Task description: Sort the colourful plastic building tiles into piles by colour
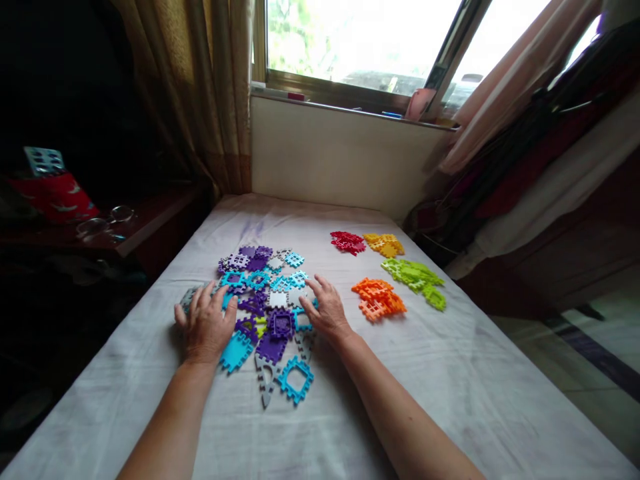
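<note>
A mixed pile of purple pieces (271, 347), turquoise pieces (237, 352) and grey pieces (267, 379) with notched edges lies on a cloth-covered table. At the pile's left side rests my left hand (206, 323), fingers spread over grey and turquoise pieces, gripping none. My right hand (326, 310) is at the right side, fingers apart, its fingertips by grey and turquoise pieces. A yellow-green piece (261, 326) shows amid the purple ones. Farther right are separate heaps: red (347, 243), yellow (385, 245), lime green (414, 274) and orange (379, 299).
The table's pale cloth (320, 427) reaches a low wall under a window. A dark side table at left holds a red container (57, 197) and glasses (107, 223). Curtains (220, 100) hang at the back left, and clothes (555, 167) hang at right.
</note>
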Demonstrator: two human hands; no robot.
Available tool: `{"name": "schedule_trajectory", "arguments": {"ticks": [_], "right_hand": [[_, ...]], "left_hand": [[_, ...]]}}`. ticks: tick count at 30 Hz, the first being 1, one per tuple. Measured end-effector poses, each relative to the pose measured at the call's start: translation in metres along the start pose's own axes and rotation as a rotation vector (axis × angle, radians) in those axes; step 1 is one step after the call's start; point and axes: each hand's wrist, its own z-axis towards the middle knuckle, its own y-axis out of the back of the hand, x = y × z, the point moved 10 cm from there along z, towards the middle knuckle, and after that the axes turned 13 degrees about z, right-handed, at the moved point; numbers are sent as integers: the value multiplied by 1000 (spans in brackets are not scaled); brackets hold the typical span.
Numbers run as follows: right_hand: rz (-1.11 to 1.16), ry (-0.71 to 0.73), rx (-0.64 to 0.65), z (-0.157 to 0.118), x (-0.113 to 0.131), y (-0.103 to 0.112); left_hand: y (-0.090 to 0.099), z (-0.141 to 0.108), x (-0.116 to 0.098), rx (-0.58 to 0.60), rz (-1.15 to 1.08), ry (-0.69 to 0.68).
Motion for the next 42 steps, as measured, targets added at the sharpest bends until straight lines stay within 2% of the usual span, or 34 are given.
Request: {"name": "schedule_trajectory", "arguments": {"ticks": [2, 5, 8, 10, 13, 18, 28, 32, 35, 39, 42], "right_hand": [[-92, 41, -26, -5, -5, 22], [-298, 15, -45, -21, -37, 67], [-435, -112, -34, -38, -82, 101], [-451, -221, -23, -44, -108, 111], [-409, -280, 1, -40, -126, 105], [-384, -298, -27, -11, -133, 90], [-362, -353, -91, 47, -147, 79], [-365, -350, -147, 52, -148, 80], [-438, -261, -220, 48, -138, 82], [-497, -94, -176, 46, -122, 71], [-470, -117, -196, 42, -116, 71]], "left_hand": [[0, 1, 1, -16, -8, -3], [0, 1, 1, -24, -13, -12], [-1, 2, -2, -13, -19, -28], [-1, 2, -3, -9, -24, -30], [0, 2, -2, -16, -29, -29], [-3, 2, -1, -37, -16, -42], [-2, 0, -4, -46, 31, -71], [-2, -1, -5, -43, 35, -74], [-3, -1, -6, -49, 34, -73], [-3, -2, -9, -40, 19, -82], [-4, -1, -11, -18, -19, -95]]}}
